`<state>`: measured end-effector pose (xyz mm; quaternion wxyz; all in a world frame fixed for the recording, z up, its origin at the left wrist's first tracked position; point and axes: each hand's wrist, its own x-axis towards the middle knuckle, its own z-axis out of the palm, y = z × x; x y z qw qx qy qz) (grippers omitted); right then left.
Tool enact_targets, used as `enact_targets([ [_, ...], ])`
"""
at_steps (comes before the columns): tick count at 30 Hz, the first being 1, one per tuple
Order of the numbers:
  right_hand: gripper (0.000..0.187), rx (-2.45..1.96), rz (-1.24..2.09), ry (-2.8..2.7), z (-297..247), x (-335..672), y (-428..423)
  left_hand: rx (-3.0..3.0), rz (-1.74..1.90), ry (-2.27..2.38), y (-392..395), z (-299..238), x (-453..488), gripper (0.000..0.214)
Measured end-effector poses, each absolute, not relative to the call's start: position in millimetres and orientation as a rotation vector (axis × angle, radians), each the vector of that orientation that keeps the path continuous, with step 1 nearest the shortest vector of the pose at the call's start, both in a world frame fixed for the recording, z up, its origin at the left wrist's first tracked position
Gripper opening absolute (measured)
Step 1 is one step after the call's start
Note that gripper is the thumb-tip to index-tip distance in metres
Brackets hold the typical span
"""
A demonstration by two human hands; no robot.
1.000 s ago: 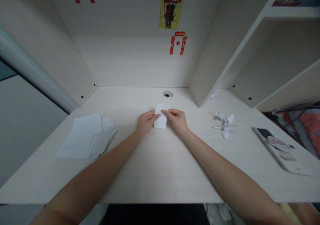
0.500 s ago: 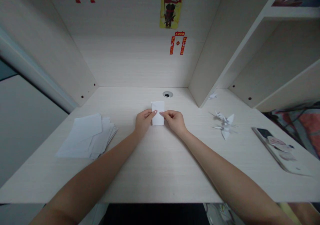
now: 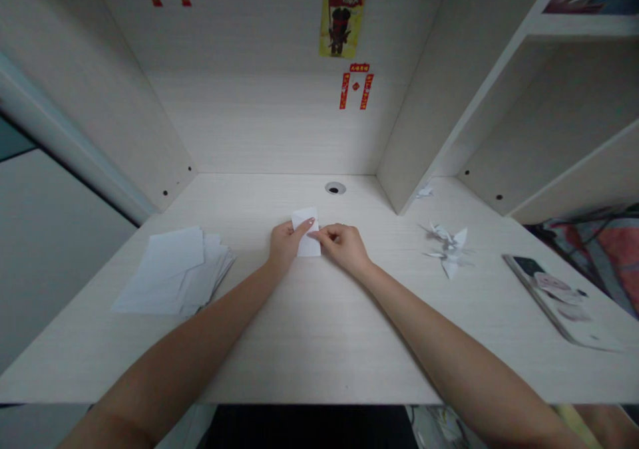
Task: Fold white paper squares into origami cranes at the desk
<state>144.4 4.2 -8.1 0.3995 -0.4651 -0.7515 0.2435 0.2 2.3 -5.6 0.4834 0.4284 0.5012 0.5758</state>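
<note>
A pale wood-grain desk (image 3: 319,349) is boxed in by boards, and a shelf unit (image 3: 504,96) is seen at the upper right. A yellow poster (image 3: 341,16) and red paper strips (image 3: 357,86) are stuck on the back board. A stack of white paper (image 3: 170,273) is laid at the left of the desk, while folded paper cranes (image 3: 449,253) are placed at the right, with a flat printed item (image 3: 544,296) beyond them. A small white paper (image 3: 307,244) lies at the centre, between both hands. The left hand (image 3: 285,246) is laid over its upper left part, with the fingers (image 3: 303,226) extended across it. The right hand (image 3: 344,248) is set just beside it, with the fingers (image 3: 322,233) curled in against its right edge. Whether the paper is gripped cannot be told.
</note>
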Motion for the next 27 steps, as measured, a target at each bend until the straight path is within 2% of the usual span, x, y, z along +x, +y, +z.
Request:
enact_targets([
  [12, 0.04, -1.086, 0.838, -2.0, -9.5, 144.4, 4.4, 0.856, 1.518, 1.175, 2.7, -1.0, 1.8, 0.039],
  [27, 0.038, -1.003, 0.494, -2.229, -9.6, 142.3, 2.9, 0.862, 1.572, 1.166, 6.3, -2.5, -0.2, 0.04],
])
